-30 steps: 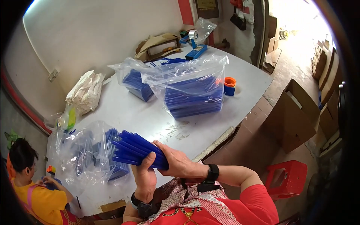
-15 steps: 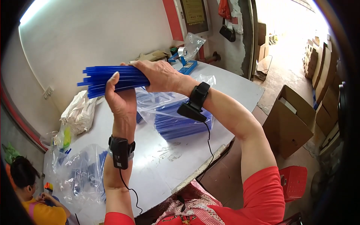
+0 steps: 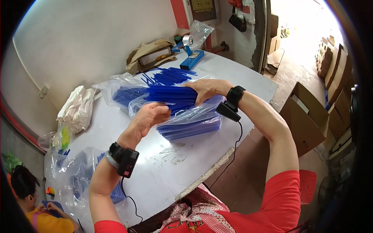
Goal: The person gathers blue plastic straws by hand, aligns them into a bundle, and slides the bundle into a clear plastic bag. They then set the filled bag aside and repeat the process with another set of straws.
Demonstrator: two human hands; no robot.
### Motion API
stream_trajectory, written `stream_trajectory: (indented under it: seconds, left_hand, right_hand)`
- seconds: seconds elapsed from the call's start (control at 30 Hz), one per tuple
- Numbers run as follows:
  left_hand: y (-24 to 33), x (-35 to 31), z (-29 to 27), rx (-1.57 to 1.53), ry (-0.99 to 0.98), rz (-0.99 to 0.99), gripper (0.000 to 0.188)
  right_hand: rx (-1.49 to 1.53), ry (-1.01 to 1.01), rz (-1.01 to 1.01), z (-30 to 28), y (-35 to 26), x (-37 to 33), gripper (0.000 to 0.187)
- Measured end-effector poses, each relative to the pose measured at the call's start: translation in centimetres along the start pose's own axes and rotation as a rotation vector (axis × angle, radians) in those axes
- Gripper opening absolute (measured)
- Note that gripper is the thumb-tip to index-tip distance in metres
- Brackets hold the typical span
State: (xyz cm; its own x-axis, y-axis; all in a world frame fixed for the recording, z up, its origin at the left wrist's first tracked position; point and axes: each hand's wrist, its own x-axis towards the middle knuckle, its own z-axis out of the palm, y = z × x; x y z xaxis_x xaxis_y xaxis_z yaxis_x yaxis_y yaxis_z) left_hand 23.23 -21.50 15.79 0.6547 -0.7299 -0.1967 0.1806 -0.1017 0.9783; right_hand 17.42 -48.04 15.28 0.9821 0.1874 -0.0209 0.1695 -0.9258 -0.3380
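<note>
A: What have you got in your hands?

B: You hold a bundle of blue straws (image 3: 171, 98) level over the middle of the table (image 3: 163, 171). Your right hand (image 3: 206, 88) is clamped around its right end, fingers wrapped over the top. Your left hand (image 3: 149, 118) cups it from below near the middle, fingers curled closed against the straws.

A: What lies under it?

B: A clear bag of straws (image 3: 190, 126) lies flat on the table, right below the bundle. A second bag (image 3: 120, 93) sits just behind it, toward the far edge, with loose straws (image 3: 171, 73) fanned out beside it.

A: And elsewhere?

B: A blue tape dispenser (image 3: 191, 58) stands at the far right corner. A white bag (image 3: 75, 108) rests at the left edge, and another clear bag (image 3: 77, 178) lies at the near left corner. A person (image 3: 31, 202) sits below that corner. A cardboard box (image 3: 307, 116) stands on the floor to your right.
</note>
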Motion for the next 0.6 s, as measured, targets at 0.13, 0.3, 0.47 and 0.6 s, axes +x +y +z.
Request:
stream_trajectory:
  seconds: [0.13, 0.3, 0.47, 0.6]
  left_hand:
    - [2.2, -4.1, -0.6, 0.348, -0.039, 0.092, 0.032]
    - [3.4, -13.0, -3.4, 0.397, 0.008, 0.29, 0.032]
    - [1.4, -19.1, -8.2, 0.609, 0.153, 0.228, 0.037]
    - [-1.3, -17.7, -10.4, 0.572, 0.322, 0.045, 0.043]
  right_hand:
    - [-0.003, -0.104, 0.067, 0.1, -0.4, -0.6, 0.081]
    - [-0.374, 0.126, -0.088, 0.5, -1.3, 0.5, 0.075]
    - [-0.588, 0.425, 0.097, -1.2, -1.9, -0.6, 0.077]
    - [-0.643, 0.474, 0.206, -0.8, -1.7, -0.4, 0.07]
